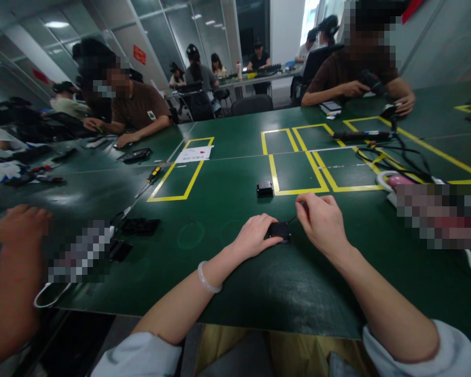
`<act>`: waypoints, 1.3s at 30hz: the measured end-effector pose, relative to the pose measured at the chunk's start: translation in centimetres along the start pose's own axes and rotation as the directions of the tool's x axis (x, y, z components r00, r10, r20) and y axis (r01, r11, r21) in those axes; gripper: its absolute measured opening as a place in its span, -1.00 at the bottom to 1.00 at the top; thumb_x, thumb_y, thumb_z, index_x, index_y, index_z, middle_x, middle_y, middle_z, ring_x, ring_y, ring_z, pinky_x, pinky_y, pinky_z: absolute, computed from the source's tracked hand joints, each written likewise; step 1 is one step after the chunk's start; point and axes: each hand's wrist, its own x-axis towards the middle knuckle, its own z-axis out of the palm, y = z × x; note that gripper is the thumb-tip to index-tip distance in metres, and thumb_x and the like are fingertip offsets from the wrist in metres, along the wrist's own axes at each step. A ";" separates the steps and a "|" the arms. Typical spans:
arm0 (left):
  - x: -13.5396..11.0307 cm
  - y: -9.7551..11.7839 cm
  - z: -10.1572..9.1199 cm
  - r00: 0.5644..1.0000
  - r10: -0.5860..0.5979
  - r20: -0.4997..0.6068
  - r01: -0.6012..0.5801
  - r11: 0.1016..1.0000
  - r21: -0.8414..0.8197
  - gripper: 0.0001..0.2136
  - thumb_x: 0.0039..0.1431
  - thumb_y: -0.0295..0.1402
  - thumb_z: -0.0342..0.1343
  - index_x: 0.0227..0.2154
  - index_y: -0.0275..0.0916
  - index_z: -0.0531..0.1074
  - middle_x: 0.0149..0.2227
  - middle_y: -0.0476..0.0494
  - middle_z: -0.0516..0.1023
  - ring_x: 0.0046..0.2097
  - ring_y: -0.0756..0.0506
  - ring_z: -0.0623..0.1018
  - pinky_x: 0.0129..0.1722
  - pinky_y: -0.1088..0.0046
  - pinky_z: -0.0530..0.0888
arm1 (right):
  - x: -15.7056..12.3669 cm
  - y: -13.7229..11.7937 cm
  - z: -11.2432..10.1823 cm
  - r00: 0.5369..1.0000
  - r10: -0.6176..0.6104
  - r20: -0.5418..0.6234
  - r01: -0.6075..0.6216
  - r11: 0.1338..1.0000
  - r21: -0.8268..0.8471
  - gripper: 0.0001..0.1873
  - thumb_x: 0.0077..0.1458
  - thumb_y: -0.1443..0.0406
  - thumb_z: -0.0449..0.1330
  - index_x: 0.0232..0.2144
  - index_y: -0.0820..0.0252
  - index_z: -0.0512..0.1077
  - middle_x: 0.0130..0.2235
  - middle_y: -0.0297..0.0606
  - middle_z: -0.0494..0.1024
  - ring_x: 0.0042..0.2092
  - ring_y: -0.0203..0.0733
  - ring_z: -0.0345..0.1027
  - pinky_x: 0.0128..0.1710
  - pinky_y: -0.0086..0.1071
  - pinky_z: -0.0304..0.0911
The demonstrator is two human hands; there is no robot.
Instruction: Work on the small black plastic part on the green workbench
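Evidently, two bare hands at work on a small black block

From the head view, the black block [280, 231] lies on the green table [235, 298], near the wearer's edge. The left hand [256, 235] grips it from its left side, thumb along the near side and fingers over the far side; a pale bracelet [209, 277] rings that wrist. Just right of the block, the right hand [322, 219] is closed in a pinch around a thin dark tool [292, 219], which slants down toward the block's far right corner. The tip is small and dark, so whether it touches the block I cannot quite tell.

Beyond the block and slightly to its left sits a second dark piece [264, 189], upright and apart from both hands. Farther beyond the block, yellow tape outlines [298, 191] mark the tabletop. Well to the block's left lie a black tray [140, 226] and, farther off, a yellow-and-black screwdriver [154, 174]. Far beyond the block on its right, a co-worker's hand [355, 89] holds a dark handheld tool [372, 82].
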 end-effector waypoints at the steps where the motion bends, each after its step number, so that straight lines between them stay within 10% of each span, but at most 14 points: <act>1: 0.0 0.0 0.0 1.000 0.000 0.000 0.000 1.000 0.003 -0.63 0.18 -0.05 0.08 -0.11 -0.22 0.29 -0.17 -0.13 0.41 -0.12 -0.16 0.43 -0.09 0.27 0.37 | 0.0 0.0 0.0 1.000 -0.003 0.003 0.003 1.000 0.000 -0.85 0.22 0.29 -0.02 -0.27 0.20 0.33 -0.41 -0.30 0.47 -0.41 -0.25 0.26 -0.22 -0.35 0.07; 39: 0.0 0.0 0.1 1.000 0.005 -0.005 -0.005 1.000 0.015 -0.64 0.17 -0.07 0.09 -0.12 -0.23 0.29 -0.17 -0.14 0.41 -0.12 -0.16 0.44 -0.09 0.27 0.37 | 0.1 -0.1 -0.1 1.000 0.011 0.027 -0.012 1.000 0.026 -0.81 0.22 0.28 -0.03 -0.20 0.21 0.34 -0.41 -0.30 0.46 -0.37 -0.23 0.29 -0.20 -0.33 0.08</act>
